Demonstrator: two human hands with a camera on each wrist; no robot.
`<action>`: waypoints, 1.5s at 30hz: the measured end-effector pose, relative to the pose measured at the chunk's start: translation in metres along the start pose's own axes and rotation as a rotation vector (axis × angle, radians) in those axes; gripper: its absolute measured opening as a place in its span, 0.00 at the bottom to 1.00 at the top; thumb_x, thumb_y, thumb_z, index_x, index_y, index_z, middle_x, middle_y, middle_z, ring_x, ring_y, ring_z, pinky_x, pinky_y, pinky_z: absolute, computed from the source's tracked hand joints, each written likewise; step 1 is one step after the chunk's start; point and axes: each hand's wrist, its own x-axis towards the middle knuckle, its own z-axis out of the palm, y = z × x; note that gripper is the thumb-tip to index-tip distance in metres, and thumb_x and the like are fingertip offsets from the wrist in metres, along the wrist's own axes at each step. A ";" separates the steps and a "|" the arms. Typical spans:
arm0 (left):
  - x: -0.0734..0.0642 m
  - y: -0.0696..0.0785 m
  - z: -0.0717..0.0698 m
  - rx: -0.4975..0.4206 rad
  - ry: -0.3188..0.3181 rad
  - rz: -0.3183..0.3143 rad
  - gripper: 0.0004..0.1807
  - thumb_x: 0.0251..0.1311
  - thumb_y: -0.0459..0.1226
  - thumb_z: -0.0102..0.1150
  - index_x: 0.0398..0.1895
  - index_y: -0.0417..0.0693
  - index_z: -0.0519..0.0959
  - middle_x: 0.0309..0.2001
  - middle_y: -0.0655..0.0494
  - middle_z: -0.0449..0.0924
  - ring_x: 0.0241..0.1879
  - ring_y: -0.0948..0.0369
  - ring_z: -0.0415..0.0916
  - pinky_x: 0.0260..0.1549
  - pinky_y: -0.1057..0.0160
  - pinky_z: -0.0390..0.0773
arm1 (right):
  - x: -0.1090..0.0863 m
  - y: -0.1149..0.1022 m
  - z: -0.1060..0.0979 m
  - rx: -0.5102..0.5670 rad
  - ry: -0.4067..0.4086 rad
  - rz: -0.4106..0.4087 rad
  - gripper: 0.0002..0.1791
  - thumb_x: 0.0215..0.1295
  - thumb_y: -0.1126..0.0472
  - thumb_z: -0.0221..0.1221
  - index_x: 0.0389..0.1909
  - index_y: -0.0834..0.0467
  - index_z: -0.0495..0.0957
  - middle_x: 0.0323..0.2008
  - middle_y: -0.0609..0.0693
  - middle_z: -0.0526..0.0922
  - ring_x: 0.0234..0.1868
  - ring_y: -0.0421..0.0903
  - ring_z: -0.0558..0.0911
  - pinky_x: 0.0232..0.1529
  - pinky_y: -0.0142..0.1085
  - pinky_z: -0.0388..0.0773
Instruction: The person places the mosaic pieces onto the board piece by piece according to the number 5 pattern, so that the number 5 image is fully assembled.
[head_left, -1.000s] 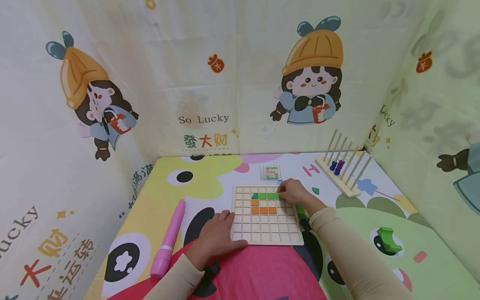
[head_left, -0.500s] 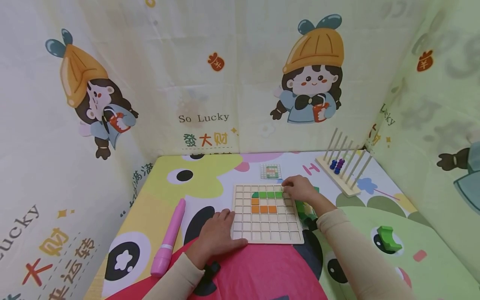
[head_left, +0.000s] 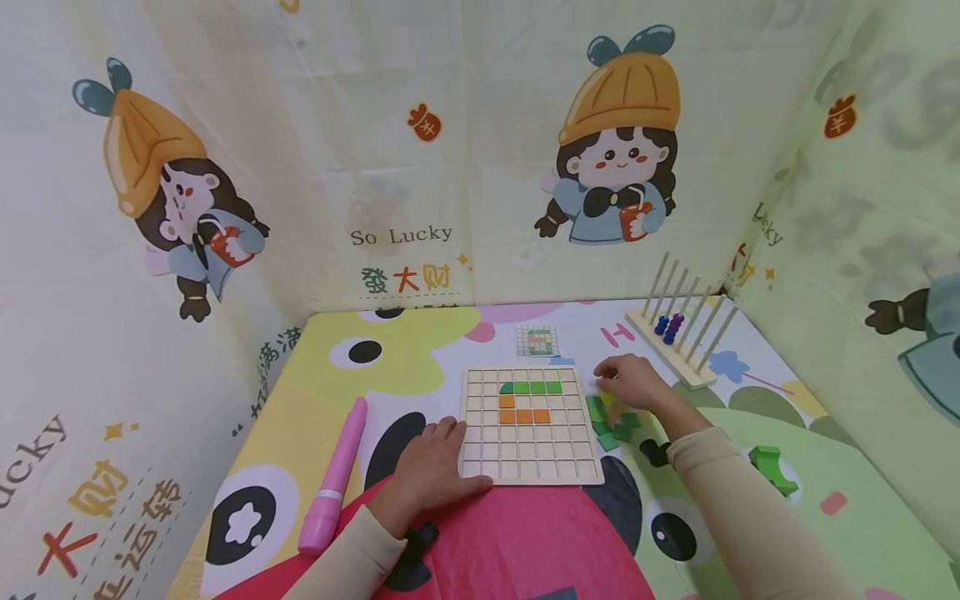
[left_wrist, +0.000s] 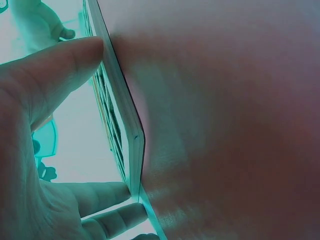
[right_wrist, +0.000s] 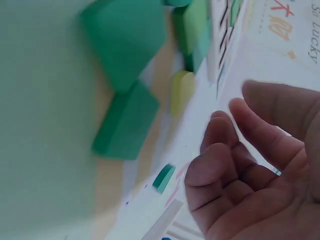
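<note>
A wooden grid board [head_left: 532, 454] lies on the table, with green pieces [head_left: 537, 387] in an upper row and orange pieces [head_left: 525, 416] below them in a C-like shape. My left hand [head_left: 431, 467] rests at the board's near left corner, thumb along the front edge, the other fingers against the left side. In the left wrist view, those fingers look nearly straight on the board's edge [left_wrist: 131, 135]. My right hand [head_left: 636, 385] hovers right of the board, fingers loosely bent, holding nothing visible. Below it lie loose green blocks [right_wrist: 125, 45] and a yellow block [right_wrist: 182, 92].
A small pattern card [head_left: 537, 342] lies behind the board. At the back right stands a peg rack [head_left: 678, 354] with blue and purple beads. A pink wand-like stick [head_left: 333, 492] lies left, and a green notched block [head_left: 772, 471] far right. Printed cloth walls surround the table.
My right hand has moved off the board's upper right, rightward to above the loose blocks, which show more now. The green row stays on the board; my left hand has kept its place.
</note>
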 end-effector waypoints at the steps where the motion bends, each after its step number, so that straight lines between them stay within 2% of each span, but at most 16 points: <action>1: 0.000 0.000 0.000 0.000 0.000 -0.001 0.56 0.46 0.66 0.72 0.74 0.43 0.69 0.68 0.44 0.72 0.62 0.47 0.72 0.60 0.43 0.78 | -0.002 0.001 0.001 -0.016 -0.010 -0.003 0.16 0.73 0.61 0.59 0.53 0.67 0.83 0.44 0.59 0.86 0.46 0.57 0.84 0.51 0.54 0.81; 8: 0.000 -0.001 0.001 0.008 0.005 0.004 0.55 0.47 0.66 0.70 0.73 0.42 0.69 0.68 0.43 0.71 0.62 0.46 0.72 0.60 0.43 0.77 | -0.008 0.001 0.006 -0.103 -0.033 0.058 0.14 0.61 0.62 0.66 0.43 0.68 0.85 0.36 0.58 0.88 0.38 0.53 0.83 0.46 0.52 0.83; 11: 0.000 -0.001 0.002 0.010 0.007 0.005 0.55 0.47 0.66 0.70 0.73 0.42 0.70 0.68 0.43 0.72 0.62 0.46 0.72 0.59 0.43 0.78 | -0.009 0.000 0.009 -0.120 -0.029 0.102 0.13 0.61 0.61 0.66 0.41 0.67 0.86 0.36 0.57 0.88 0.38 0.53 0.84 0.46 0.52 0.83; 17: 0.001 -0.001 0.003 0.016 0.011 0.011 0.56 0.46 0.66 0.70 0.73 0.43 0.69 0.67 0.44 0.72 0.62 0.47 0.72 0.58 0.43 0.78 | -0.009 -0.001 0.012 -0.131 -0.004 0.134 0.12 0.62 0.61 0.68 0.39 0.67 0.85 0.34 0.56 0.87 0.36 0.52 0.82 0.44 0.51 0.82; 26: 0.001 0.000 0.001 0.017 0.013 0.013 0.55 0.47 0.66 0.70 0.73 0.42 0.70 0.68 0.44 0.72 0.62 0.46 0.72 0.59 0.43 0.78 | -0.011 0.000 0.017 -0.097 0.046 0.094 0.08 0.59 0.64 0.67 0.37 0.62 0.79 0.32 0.56 0.83 0.33 0.52 0.79 0.37 0.48 0.78; 31: 0.000 0.001 0.001 0.012 0.010 0.012 0.55 0.47 0.66 0.70 0.73 0.42 0.70 0.67 0.43 0.72 0.61 0.46 0.73 0.58 0.43 0.78 | -0.013 0.001 0.019 -0.093 0.060 0.068 0.06 0.61 0.65 0.65 0.38 0.60 0.80 0.34 0.57 0.84 0.35 0.54 0.81 0.40 0.51 0.80; 36: -0.001 0.001 0.001 0.014 0.006 0.012 0.55 0.47 0.66 0.69 0.73 0.42 0.70 0.67 0.43 0.72 0.62 0.46 0.72 0.59 0.43 0.78 | -0.016 0.000 0.015 -0.062 0.097 0.038 0.06 0.65 0.67 0.63 0.41 0.63 0.81 0.37 0.59 0.85 0.39 0.56 0.83 0.45 0.54 0.81; 45: 0.000 0.000 0.002 0.021 0.004 0.009 0.55 0.47 0.66 0.69 0.73 0.43 0.70 0.68 0.44 0.72 0.62 0.46 0.72 0.59 0.43 0.78 | -0.017 -0.006 0.007 -0.026 0.116 0.001 0.08 0.70 0.67 0.60 0.47 0.65 0.83 0.40 0.58 0.86 0.41 0.53 0.82 0.47 0.52 0.81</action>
